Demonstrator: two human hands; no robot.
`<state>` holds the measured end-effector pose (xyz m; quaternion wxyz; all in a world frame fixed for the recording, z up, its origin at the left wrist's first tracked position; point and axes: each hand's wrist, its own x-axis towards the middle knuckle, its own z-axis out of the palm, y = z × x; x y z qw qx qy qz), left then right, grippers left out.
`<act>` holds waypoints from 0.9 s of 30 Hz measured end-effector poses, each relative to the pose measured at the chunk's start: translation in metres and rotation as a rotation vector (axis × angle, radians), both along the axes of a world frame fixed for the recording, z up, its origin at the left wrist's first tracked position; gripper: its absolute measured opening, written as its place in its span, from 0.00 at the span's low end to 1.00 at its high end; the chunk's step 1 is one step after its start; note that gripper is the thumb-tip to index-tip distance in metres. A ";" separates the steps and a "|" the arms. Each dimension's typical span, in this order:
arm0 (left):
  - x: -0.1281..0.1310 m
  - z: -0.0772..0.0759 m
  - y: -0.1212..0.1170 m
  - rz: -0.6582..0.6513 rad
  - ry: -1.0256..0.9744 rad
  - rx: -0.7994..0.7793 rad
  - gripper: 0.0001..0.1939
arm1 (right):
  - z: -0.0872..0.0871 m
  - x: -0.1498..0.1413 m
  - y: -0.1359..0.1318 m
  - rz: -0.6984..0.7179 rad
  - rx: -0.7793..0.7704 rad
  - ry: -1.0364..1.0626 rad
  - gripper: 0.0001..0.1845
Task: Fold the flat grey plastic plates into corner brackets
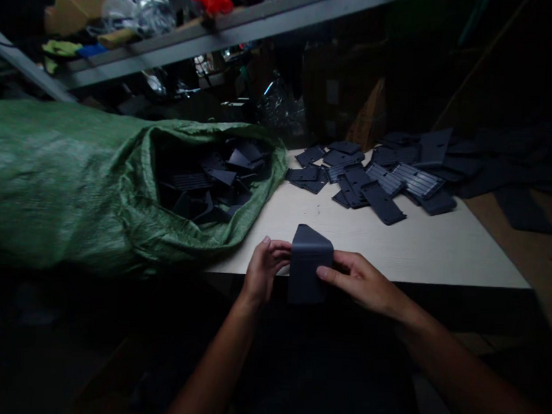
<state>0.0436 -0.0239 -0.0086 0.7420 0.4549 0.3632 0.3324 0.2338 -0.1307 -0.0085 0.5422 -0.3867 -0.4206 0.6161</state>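
Observation:
A dark grey bent plastic panel (311,263), with a slanted top flap, is held up at the near edge of the pale table. My right hand (362,281) grips its right side, thumb on the near face and fingers behind. At its left edge, the fingers of my left hand (264,270) are loosely curved and reach the panel, with the thumb raised off it; their tips are partly hidden. To the left lies a green woven sack (133,225), its mouth showing several similar dark parts (222,177).
Flat dark ribbed panels (381,199) lie in a loose heap on the far right of the table (461,258). More dark pieces (523,205) lie on brown cardboard beyond. Above, a metal-edged shelf (233,31) holds plastic bags and a box.

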 end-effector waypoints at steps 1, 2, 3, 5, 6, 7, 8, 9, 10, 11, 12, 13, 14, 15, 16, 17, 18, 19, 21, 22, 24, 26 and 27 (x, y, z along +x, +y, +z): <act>0.005 0.001 0.002 -0.036 -0.054 -0.109 0.26 | 0.000 -0.001 0.001 0.062 -0.001 -0.052 0.23; 0.011 0.003 0.004 -0.101 -0.112 -0.212 0.25 | -0.001 -0.003 0.003 0.094 -0.001 -0.109 0.23; 0.017 0.005 0.004 -0.160 -0.174 -0.289 0.22 | -0.001 -0.006 0.005 0.090 0.006 -0.159 0.22; 0.028 0.009 0.003 -0.168 -0.277 -0.337 0.14 | -0.004 -0.013 0.011 0.003 0.036 -0.213 0.22; 0.032 0.010 0.001 -0.118 -0.304 -0.315 0.12 | -0.006 -0.018 0.014 -0.051 0.052 -0.217 0.22; 0.035 0.011 -0.001 -0.054 -0.313 -0.277 0.10 | -0.008 -0.022 0.016 -0.098 0.069 -0.214 0.22; 0.036 0.012 -0.002 0.003 -0.307 -0.235 0.09 | -0.010 -0.026 0.017 -0.138 0.089 -0.214 0.22; 0.037 0.012 -0.004 0.040 -0.294 -0.197 0.09 | -0.012 -0.031 0.018 -0.172 0.110 -0.220 0.21; 0.036 0.012 -0.004 0.058 -0.282 -0.168 0.08 | -0.014 -0.034 0.019 -0.200 0.130 -0.231 0.20; 0.035 0.012 -0.005 0.064 -0.277 -0.148 0.09 | -0.016 -0.037 0.019 -0.228 0.148 -0.242 0.20; 0.033 0.011 -0.004 0.063 -0.279 -0.134 0.09 | -0.017 -0.039 0.020 -0.252 0.162 -0.253 0.20; 0.030 0.010 -0.003 0.062 -0.279 -0.126 0.09 | -0.017 -0.041 0.021 -0.266 0.168 -0.259 0.20; 0.028 0.009 -0.002 0.066 -0.273 -0.121 0.09 | -0.017 -0.042 0.022 -0.263 0.162 -0.259 0.20; 0.025 0.008 0.000 0.075 -0.257 -0.121 0.09 | -0.016 -0.043 0.024 -0.242 0.146 -0.250 0.20; 0.022 0.008 0.001 0.091 -0.234 -0.123 0.09 | -0.015 -0.044 0.026 -0.199 0.121 -0.238 0.20; 0.019 0.008 0.002 0.111 -0.211 -0.130 0.09 | -0.013 -0.045 0.028 -0.141 0.090 -0.227 0.20; 0.015 0.010 0.002 0.129 -0.194 -0.142 0.10 | -0.012 -0.046 0.030 -0.077 0.060 -0.226 0.20; 0.009 0.012 0.002 0.144 -0.187 -0.154 0.10 | -0.010 -0.047 0.031 -0.024 0.036 -0.238 0.20; -0.006 0.020 -0.001 0.163 -0.188 -0.144 0.10 | -0.009 -0.046 0.034 0.043 0.030 -0.302 0.19; -0.017 0.024 -0.004 0.162 -0.179 -0.115 0.10 | -0.010 -0.043 0.035 0.058 0.038 -0.353 0.19; -0.045 0.031 -0.012 0.115 -0.104 -0.016 0.11 | -0.016 -0.031 0.037 0.053 0.043 -0.471 0.21; -0.082 0.029 -0.022 -0.051 0.081 0.082 0.12 | -0.025 -0.012 0.043 -0.015 -0.003 -0.591 0.23; -0.103 0.025 -0.025 -0.168 0.231 0.110 0.13 | -0.029 -0.001 0.046 -0.079 -0.038 -0.641 0.23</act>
